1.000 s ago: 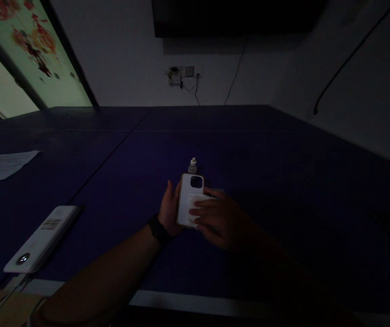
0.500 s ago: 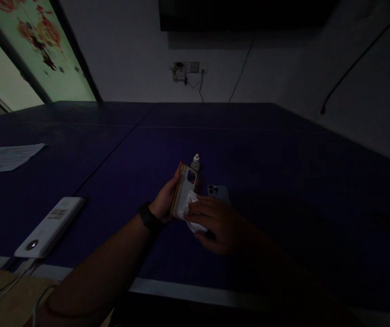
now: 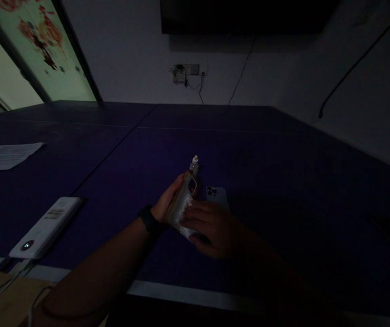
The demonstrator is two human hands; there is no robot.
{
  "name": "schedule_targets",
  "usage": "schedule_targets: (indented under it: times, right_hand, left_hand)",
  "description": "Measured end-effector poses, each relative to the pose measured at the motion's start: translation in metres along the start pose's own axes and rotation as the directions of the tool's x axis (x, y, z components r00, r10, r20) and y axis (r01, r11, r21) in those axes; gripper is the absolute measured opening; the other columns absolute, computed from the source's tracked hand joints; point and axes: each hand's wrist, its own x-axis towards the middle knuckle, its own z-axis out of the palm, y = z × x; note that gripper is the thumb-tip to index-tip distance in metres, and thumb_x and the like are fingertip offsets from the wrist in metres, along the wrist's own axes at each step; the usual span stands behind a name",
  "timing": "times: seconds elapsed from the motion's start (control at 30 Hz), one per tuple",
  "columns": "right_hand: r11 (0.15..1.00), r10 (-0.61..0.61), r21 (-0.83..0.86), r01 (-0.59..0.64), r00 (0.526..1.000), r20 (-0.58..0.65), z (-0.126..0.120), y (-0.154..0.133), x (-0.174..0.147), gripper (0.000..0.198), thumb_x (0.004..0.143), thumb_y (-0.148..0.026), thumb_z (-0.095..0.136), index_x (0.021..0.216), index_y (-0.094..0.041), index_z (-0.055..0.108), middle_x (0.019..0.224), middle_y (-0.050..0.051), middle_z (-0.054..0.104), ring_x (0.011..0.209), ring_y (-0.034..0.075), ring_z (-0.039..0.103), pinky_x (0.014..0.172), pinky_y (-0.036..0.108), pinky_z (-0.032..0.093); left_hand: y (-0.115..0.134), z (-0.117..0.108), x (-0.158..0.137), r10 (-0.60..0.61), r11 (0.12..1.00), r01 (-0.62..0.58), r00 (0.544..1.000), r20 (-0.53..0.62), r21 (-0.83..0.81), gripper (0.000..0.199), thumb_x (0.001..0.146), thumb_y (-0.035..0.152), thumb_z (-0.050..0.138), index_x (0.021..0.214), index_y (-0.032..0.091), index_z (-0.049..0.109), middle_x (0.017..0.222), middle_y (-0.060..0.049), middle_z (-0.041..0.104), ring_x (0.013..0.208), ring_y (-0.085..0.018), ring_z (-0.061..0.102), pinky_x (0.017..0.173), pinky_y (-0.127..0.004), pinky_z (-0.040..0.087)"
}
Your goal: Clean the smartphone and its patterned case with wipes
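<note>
My left hand (image 3: 169, 198), with a dark watch on its wrist, grips a phone case (image 3: 180, 203) by its left side. The case is pale with a brownish edge and a camera cutout near its top; it is tilted. A crumpled white tissue (image 3: 187, 230) is pinched in my right hand (image 3: 211, 227) and pressed against the lower part of the case. Just behind my right fingers lies a phone (image 3: 218, 194), camera side up, partly covered by that hand. A small clear bottle with a white cap (image 3: 195, 161) stands right behind the case.
The table (image 3: 266, 163) is dark blue with a pale front edge. At left lies a white power bank (image 3: 50, 222) with a cable plugged in, and farther back some printed paper sheets (image 3: 6, 156). A wall socket (image 3: 191, 69) and a dark screen (image 3: 245, 18) are beyond.
The phone case has tilted further and its top has dropped slightly. My right hand with the tissue has slid a little down and left along it.
</note>
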Motion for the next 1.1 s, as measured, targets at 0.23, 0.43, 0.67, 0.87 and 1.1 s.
schedule_targets:
  times: [0.23,0.43,0.67,0.87,1.1]
  right_hand:
    - [0.958,0.223,-0.169,-0.232,0.972,-0.073,-0.005,0.015,-0.003,0.031,0.094,-0.017,0.057,0.123,-0.013,0.066,0.120,0.016,0.072,0.117,0.031,0.065,0.111,0.057,0.048]
    - [0.999,0.038,-0.002,-0.038,0.999,0.005,0.000,-0.007,0.003,0.028,0.090,-0.022,0.061,0.116,-0.017,0.069,0.118,0.011,0.075,0.113,0.026,0.067,0.111,0.049,0.049]
    - [0.928,0.277,-0.229,-0.292,0.956,-0.096,-0.004,0.018,-0.004,0.038,0.090,-0.015,0.060,0.127,-0.017,0.065,0.126,0.016,0.071,0.119,0.033,0.064,0.109,0.059,0.047]
    - [0.994,0.081,-0.067,-0.081,0.997,-0.003,-0.004,0.001,-0.001,0.031,0.090,-0.021,0.061,0.120,-0.016,0.068,0.119,0.013,0.075,0.113,0.028,0.067,0.102,0.049,0.054]
    - [0.957,0.194,-0.199,-0.209,0.977,-0.092,-0.004,0.015,-0.004,0.028,0.093,-0.018,0.057,0.119,-0.015,0.068,0.120,0.014,0.073,0.115,0.029,0.067,0.109,0.054,0.048]
  left_hand:
    - [0.000,-0.007,-0.004,-0.091,0.988,0.078,0.991,0.096,0.133,0.053,0.098,0.048,0.060,0.147,0.031,0.049,0.110,-0.006,0.070,0.068,-0.018,0.067,0.058,-0.031,0.052]
    - [-0.003,0.000,-0.001,0.026,0.996,-0.027,1.000,0.003,0.081,0.045,0.095,0.042,0.067,0.134,0.020,0.062,0.096,-0.006,0.071,0.081,-0.016,0.068,0.077,-0.028,0.054]
    - [0.002,-0.009,-0.006,-0.147,0.982,0.131,0.983,0.107,0.138,0.064,0.098,0.050,0.059,0.156,0.033,0.038,0.108,-0.007,0.071,0.064,-0.019,0.069,0.055,-0.032,0.055]
    - [-0.002,-0.001,-0.003,0.049,0.998,-0.050,0.999,0.023,0.040,0.038,0.095,0.037,0.067,0.129,0.019,0.066,0.103,-0.007,0.072,0.083,-0.017,0.069,0.074,-0.026,0.056]
    - [0.004,-0.005,-0.006,-0.072,0.994,0.063,0.991,0.109,0.089,0.049,0.097,0.045,0.063,0.143,0.027,0.056,0.107,-0.006,0.072,0.071,-0.018,0.069,0.063,-0.031,0.056]
